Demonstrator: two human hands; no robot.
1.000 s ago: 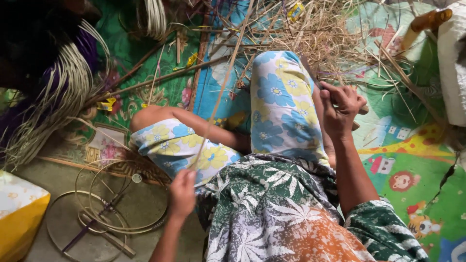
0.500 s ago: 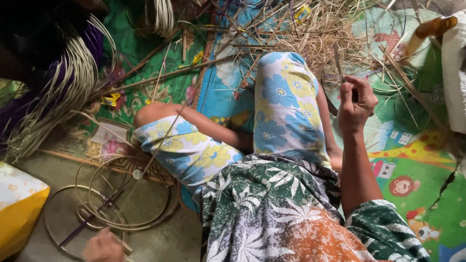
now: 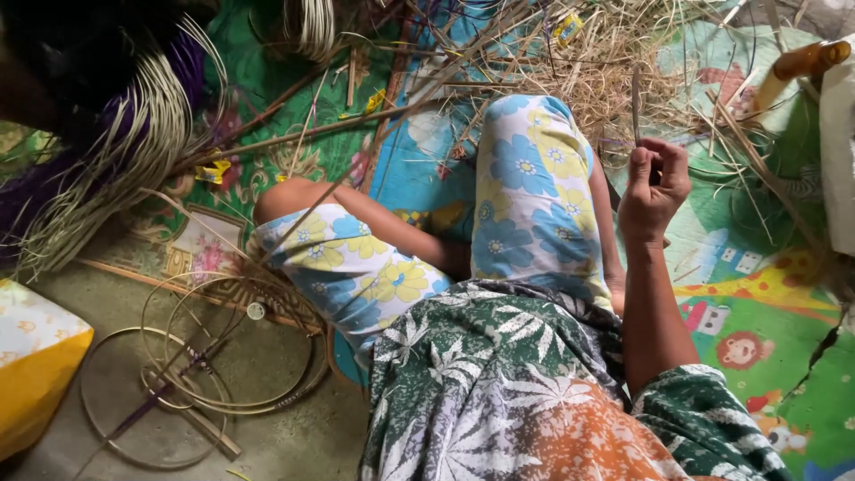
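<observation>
There, the right hand (image 3: 655, 183) pinched a thin strip (image 3: 636, 102) just beside the raised knee (image 3: 534, 134); left hand out of view; straw litter (image 3: 614, 53) crowded beyond that knee.

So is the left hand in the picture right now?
No, only the right hand shows, closed on a thin strip above the raised knee.

Your right hand (image 3: 655, 187): raised beside your right knee, fingers curled shut around a thin upright strip (image 3: 636, 102). Your left hand: out of frame. Your legs: folded, in blue and yellow floral trousers (image 3: 533, 191). Beneath you: a colourful play mat (image 3: 748, 312) strewn with dry straw (image 3: 606, 62). Lower left, on bare floor: several thin cane hoops (image 3: 191, 379) lying overlapped. Upper left: a bundle of pale and purple strips (image 3: 107, 151). Left edge: a yellow and white cushion (image 3: 31, 361).
</observation>
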